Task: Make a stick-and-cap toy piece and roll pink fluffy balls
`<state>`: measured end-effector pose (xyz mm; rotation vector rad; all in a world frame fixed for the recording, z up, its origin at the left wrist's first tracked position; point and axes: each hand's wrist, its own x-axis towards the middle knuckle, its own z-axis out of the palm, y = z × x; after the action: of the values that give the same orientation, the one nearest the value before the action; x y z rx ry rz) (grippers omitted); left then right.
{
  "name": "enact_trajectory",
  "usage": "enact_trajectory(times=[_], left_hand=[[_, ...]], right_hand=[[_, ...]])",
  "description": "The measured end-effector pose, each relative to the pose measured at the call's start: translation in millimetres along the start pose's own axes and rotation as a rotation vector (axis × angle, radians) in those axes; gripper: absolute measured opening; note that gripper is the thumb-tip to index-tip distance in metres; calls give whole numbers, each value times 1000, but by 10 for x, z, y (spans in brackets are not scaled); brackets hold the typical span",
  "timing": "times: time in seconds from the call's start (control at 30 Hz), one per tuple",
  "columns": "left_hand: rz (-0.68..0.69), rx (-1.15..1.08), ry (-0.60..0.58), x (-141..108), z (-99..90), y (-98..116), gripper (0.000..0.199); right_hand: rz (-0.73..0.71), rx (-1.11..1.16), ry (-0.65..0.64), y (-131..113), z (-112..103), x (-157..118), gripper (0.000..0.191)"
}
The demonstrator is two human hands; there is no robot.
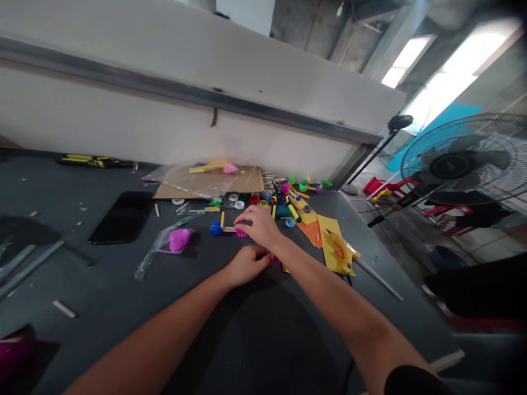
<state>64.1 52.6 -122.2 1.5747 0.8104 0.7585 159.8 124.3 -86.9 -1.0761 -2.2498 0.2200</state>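
My right hand (259, 224) reaches over the dark table, its thumb and fingers pinched at a small pink piece (241, 233). That piece sits at the right end of a short stick (229, 229), which has a blue round piece (215, 227) and an upright yellow stick (223, 219) at its left. Just below, my left hand (248, 265) is curled with its fingers closed near another pink bit (274, 260), mostly hidden. To the left, a pink lump (179, 240) lies in clear plastic.
A black phone (122, 218) lies at the left, cardboard (206, 184) at the back. Several small pots, pliers and tools crowd the area beyond my hands. A yellow glue gun (343, 251) rests on yellow sheets at the right. A fan (453, 164) stands past the table edge.
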Motion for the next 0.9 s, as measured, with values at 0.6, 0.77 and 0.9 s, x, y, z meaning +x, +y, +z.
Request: enact_trajectory(times=[0.6,0.77,0.9], left_hand=[[-188,-495,87,48,-60,52,30],[-162,-511,103,35,-55,62,28],[-180,-469,105,30,-35,86,28]], right_hand=[[222,411,-2,-116,-643,-883,33],[251,319,42,-98,-500,-1059,34],[231,260,83,-127,-498,-1058,27]])
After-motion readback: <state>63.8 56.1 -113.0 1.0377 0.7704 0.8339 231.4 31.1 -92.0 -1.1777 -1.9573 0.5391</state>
